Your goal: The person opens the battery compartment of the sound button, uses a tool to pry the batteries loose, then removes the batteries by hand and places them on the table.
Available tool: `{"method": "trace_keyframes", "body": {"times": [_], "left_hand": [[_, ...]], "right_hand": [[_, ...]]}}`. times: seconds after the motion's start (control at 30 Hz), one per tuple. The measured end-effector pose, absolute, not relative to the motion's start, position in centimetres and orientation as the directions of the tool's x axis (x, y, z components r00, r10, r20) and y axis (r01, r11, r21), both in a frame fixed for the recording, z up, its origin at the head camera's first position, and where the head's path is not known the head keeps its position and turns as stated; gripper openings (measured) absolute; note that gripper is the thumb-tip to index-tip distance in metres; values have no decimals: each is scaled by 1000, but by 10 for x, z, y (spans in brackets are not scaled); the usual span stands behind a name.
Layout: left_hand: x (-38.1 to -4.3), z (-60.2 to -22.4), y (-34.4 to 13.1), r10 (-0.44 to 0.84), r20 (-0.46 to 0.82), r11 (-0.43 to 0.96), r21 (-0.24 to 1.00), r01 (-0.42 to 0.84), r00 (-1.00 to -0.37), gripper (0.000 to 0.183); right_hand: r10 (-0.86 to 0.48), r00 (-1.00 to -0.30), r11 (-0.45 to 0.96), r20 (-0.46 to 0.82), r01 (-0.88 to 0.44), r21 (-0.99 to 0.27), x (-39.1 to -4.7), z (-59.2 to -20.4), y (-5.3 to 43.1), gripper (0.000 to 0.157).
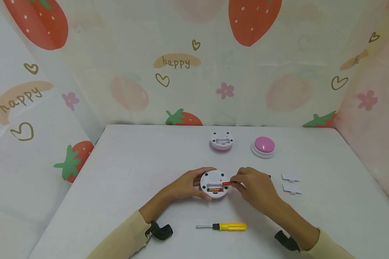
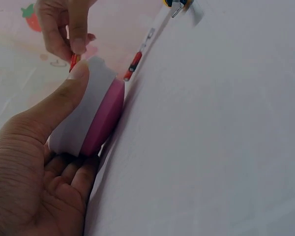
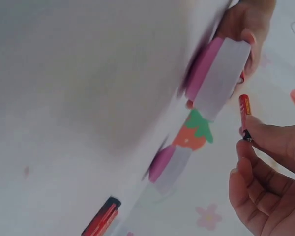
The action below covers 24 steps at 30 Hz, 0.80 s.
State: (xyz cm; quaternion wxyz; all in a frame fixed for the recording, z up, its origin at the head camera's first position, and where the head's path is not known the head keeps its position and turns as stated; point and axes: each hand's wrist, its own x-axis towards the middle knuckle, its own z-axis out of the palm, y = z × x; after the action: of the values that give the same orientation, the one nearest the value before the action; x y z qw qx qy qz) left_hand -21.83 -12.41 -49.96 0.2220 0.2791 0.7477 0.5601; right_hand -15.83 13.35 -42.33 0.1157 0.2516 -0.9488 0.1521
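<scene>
A round white and pink push-button buzzer [image 1: 214, 176] lies pink side down, its speaker holes and battery compartment facing up. My left hand [image 1: 186, 185] grips its left side, thumb at the near edge and fingers round the far side. One red battery [image 1: 215, 190] sits in the compartment's near slot. Between thumb and fingertips, my right hand [image 1: 257, 189] pinches another red battery [image 3: 245, 110] by its black end. That battery's front end is at the right edge of the compartment; whether it touches the buzzer cannot be told.
Behind are a second upturned buzzer [image 1: 222, 140] with its compartment showing and an upright one with a pink dome [image 1: 264, 144]. Two white battery covers [image 1: 290, 177] lie on the right. A yellow-handled screwdriver [image 1: 231, 226] lies in front. A loose battery [image 3: 102, 219] rests near my right hand.
</scene>
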Motion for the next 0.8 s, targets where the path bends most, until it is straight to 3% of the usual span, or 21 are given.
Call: {"method": "trace_keyframes", "body": {"times": [0.8], "left_hand": [[-220,-503,-125,677,7,199,961,192,-736,92]], "right_hand": [[-312,-916,892,252,-374,-254,-145,-436,206,18]]}}
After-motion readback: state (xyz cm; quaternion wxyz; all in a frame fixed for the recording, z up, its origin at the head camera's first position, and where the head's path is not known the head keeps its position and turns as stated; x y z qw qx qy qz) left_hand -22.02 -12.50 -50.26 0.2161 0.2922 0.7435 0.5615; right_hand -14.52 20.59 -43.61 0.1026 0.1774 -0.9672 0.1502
